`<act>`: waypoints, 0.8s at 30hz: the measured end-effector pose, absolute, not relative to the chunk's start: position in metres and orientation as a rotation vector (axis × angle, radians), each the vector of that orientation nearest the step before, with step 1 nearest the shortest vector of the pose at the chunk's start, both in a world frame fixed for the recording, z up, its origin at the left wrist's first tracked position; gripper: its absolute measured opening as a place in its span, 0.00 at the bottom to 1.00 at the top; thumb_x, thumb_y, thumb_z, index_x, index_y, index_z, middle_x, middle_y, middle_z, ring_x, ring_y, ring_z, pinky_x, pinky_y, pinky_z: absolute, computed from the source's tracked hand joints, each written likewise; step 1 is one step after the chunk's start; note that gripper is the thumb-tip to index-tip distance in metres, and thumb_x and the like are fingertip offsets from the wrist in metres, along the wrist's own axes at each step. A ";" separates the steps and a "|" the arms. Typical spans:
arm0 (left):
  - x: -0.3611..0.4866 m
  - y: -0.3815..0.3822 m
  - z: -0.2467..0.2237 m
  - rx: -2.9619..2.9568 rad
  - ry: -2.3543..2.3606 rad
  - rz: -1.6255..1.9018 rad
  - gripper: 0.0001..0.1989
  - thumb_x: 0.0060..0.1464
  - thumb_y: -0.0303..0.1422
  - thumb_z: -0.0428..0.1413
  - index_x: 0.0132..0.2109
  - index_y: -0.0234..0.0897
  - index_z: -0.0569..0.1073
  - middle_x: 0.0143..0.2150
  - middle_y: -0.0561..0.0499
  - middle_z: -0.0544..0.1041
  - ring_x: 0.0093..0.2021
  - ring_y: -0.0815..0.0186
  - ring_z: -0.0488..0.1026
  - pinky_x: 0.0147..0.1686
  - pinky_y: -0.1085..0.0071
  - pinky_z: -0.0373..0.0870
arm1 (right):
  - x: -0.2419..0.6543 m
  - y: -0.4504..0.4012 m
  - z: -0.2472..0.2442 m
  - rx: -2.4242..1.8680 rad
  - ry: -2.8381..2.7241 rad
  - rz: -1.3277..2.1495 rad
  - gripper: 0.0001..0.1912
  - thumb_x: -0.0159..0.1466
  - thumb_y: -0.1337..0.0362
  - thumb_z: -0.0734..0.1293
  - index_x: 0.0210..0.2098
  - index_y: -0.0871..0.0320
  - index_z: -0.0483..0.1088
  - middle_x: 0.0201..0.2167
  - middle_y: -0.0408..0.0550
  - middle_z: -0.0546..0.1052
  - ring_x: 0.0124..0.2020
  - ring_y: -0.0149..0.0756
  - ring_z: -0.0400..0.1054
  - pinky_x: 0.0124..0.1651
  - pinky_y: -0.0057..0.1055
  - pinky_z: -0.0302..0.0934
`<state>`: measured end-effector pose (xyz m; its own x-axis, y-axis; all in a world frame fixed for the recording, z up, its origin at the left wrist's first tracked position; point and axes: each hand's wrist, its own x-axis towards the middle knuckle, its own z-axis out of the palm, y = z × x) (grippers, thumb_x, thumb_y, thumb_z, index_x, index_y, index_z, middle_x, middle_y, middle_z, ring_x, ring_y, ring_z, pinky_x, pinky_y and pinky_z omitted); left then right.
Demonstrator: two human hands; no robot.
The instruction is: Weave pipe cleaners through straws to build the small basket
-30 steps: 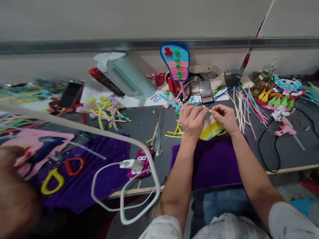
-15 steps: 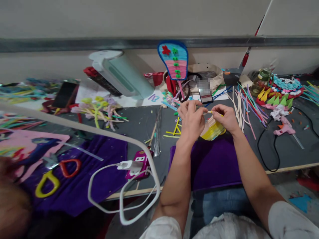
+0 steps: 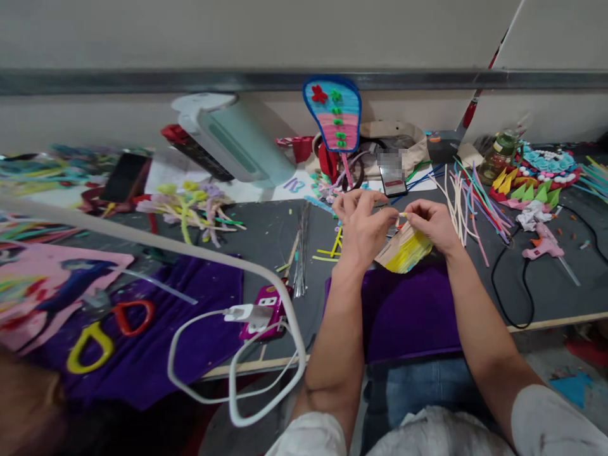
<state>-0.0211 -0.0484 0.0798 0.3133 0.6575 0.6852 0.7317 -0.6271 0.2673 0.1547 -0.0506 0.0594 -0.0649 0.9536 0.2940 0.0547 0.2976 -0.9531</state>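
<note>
My left hand (image 3: 363, 225) is closed in a pinch at one end of a short pale-yellow pipe cleaner (image 3: 401, 215), its other fingers raised and bent. Close beside it, the thumb and finger of my right hand (image 3: 434, 225) pinch the yellow end of the same piece. Below my hands a panel of yellow and cream pipe cleaners laid side by side (image 3: 406, 252) sits tilted, partly hidden by my right hand. Under it lies a purple cloth (image 3: 411, 316) at the table's front edge.
Loose pipe cleaners (image 3: 475, 202) and a pink glue gun (image 3: 544, 244) with a black cord lie to the right. At left are a pink power strip (image 3: 266, 310), a looping white cable (image 3: 237, 261) and scissors (image 3: 133, 318). A decorated paddle shape (image 3: 335, 117) stands behind.
The striped panel has tilted and shows more of its cream part. My two pinches have stayed close together, with my right hand slightly further right. At far left, another person's blurred hand has moved away.
</note>
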 end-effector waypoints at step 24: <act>-0.006 -0.045 0.062 -2.115 -1.221 -1.483 0.04 0.59 0.35 0.56 0.37 0.46 0.76 0.37 0.51 0.77 0.48 0.60 0.70 0.63 0.50 0.45 | 0.150 -0.055 0.063 -0.969 -1.300 0.949 0.10 0.56 0.57 0.70 0.29 0.58 0.71 0.24 0.40 0.69 0.25 0.26 0.58 0.29 0.26 0.53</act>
